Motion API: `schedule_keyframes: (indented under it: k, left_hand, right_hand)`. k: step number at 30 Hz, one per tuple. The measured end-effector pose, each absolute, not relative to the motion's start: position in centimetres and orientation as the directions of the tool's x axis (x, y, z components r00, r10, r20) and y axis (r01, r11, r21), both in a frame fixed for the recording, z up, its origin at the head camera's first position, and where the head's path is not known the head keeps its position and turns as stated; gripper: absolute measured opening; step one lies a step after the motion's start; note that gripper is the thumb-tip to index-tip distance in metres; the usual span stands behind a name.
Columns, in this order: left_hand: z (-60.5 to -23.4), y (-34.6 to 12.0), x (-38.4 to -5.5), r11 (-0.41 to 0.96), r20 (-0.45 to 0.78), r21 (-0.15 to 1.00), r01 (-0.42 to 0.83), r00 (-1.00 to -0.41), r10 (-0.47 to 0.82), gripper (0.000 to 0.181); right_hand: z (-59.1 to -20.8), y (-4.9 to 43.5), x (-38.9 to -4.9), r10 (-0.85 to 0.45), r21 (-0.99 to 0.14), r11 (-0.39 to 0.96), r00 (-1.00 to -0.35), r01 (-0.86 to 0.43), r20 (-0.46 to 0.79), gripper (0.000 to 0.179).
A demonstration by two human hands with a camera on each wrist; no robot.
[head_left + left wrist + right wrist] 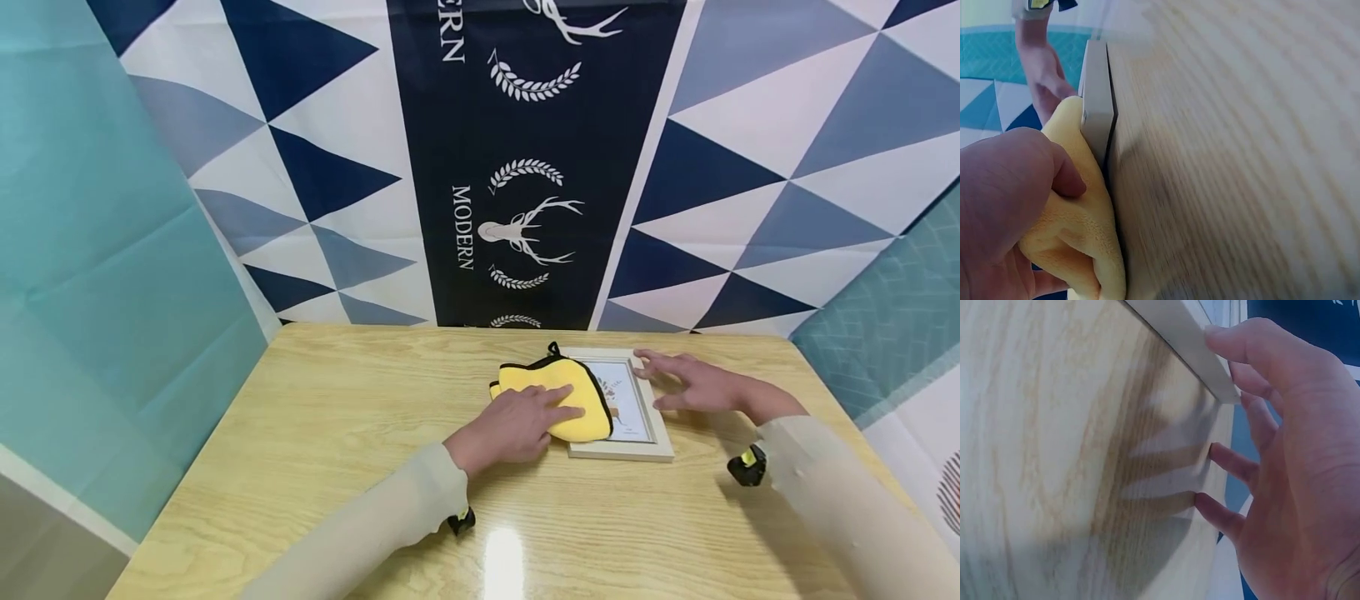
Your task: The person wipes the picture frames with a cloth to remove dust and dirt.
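A yellow cloth (558,392) with black edging and a small hanging loop lies over the left part of a cream picture frame (621,451). My left hand (517,423) rests on the cloth, two fingers stretched across its top. In the left wrist view, folds of the cloth (1079,234) are gathered between the thumb and the fingers. My right hand (693,383) is at the frame's right side with its fingers spread. The right wrist view has the thumb tip right at the frame's edge (1194,347). Part of the framed picture (626,404) is covered.
The frame lies toward the back of a light wood table (360,400). Behind the table hangs a patterned fabric wall (525,167), with a teal panel (112,250) on the left side. Each wrist carries a small black device (747,467).
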State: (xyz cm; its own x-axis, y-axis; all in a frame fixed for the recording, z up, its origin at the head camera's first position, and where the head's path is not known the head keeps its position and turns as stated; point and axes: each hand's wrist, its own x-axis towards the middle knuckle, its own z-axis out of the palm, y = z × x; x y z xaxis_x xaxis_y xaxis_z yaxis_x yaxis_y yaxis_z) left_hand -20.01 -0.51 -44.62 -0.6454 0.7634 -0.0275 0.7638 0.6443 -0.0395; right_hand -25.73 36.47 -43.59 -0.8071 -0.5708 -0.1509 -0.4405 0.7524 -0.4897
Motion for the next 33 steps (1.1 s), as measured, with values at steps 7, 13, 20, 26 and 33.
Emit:
schedule_keyframes:
  k: [7,13,20,26,33]
  left_hand:
    - [-44.5,-0.6,-19.0,0.641,-0.039,-0.06,0.766,-0.643,0.765,0.061]
    - [-44.5,-0.7,-18.7,0.64,-0.027,-0.065,0.765,-0.643,0.766,0.061]
    - [-44.7,-0.6,-18.6,0.636,-0.012,-0.069,0.768,-0.639,0.77,0.061]
    - [-44.8,-0.5,-18.9,0.646,0.0,-0.077,0.759,-0.648,0.761,0.06]
    - [-45.0,-0.5,-19.3,0.651,0.008,-0.042,0.758,-0.651,0.759,0.057]
  right_hand:
    - [-43.9,36.4,-25.7,-0.556,-0.439,0.77,-0.825,-0.464,-0.104,0.049]
    - [-44.3,36.3,-25.3,-0.546,-0.415,0.776,-0.835,-0.475,-0.067,0.054]
    - [-44.8,36.1,-24.6,-0.517,-0.371,0.799,-0.855,-0.473,-0.024,0.059]
    - [-44.7,36.0,-24.4,-0.488,-0.364,0.816,-0.873,-0.449,-0.016,0.053]
    - [-45.2,36.2,-24.6,-0.494,-0.349,0.816,-0.87,-0.461,-0.006,0.052]
